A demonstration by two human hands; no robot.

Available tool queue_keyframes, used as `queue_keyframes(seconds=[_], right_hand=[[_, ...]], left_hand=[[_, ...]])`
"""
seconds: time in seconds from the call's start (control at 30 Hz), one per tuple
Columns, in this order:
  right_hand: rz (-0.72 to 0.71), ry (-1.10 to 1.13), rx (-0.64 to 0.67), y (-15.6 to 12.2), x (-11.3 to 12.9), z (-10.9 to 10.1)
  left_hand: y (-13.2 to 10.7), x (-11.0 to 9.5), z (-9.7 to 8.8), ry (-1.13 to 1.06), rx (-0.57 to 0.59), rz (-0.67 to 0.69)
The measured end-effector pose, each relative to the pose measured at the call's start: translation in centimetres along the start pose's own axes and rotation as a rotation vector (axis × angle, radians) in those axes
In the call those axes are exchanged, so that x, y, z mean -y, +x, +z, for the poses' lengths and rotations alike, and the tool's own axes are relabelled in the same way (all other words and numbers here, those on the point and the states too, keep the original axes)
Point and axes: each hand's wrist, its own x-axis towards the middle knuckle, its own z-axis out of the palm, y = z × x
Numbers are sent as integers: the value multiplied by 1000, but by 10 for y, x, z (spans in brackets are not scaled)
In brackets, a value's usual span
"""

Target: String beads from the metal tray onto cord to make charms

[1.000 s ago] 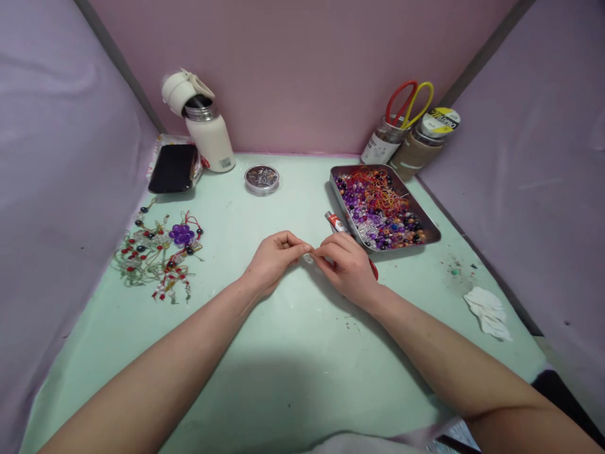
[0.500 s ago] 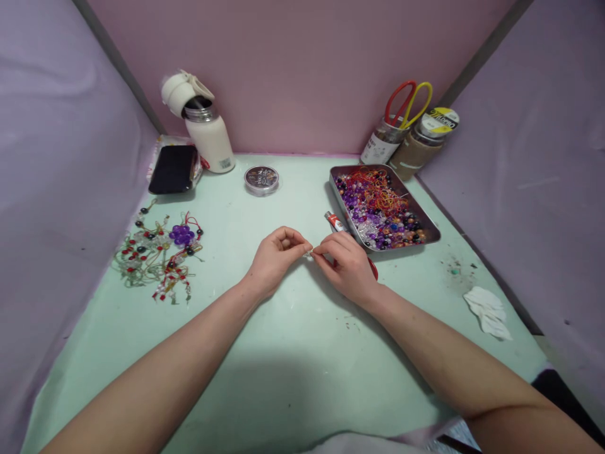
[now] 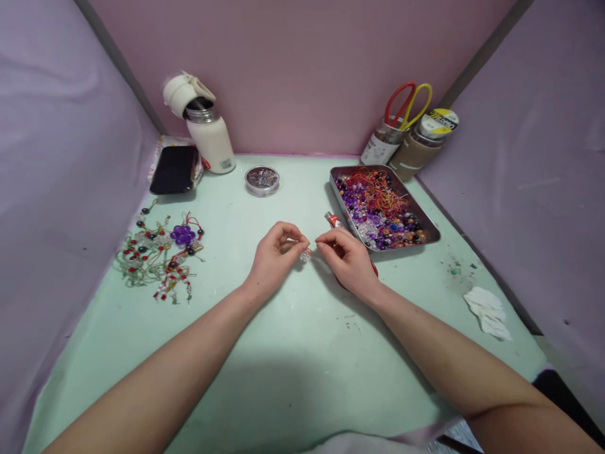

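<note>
Dangling from the pinched fingers of the left hand, a small clear bead cluster hangs just above the middle of the pale green table. The right hand sits just beside it, thumb and forefinger closed together — on what, too fine to tell. Behind that hand lies a red-capped tube, just beside a metal tray of mixed coloured beads. Well off to the left — a heap of beaded strands.
</note>
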Motion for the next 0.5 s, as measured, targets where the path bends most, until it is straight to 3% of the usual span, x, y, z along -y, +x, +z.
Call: queue_keyframes(seconds=[0.5], right_hand=[[271,307,242,6,1,-4]], left_hand=[[-4,-3,2,100,45,73]])
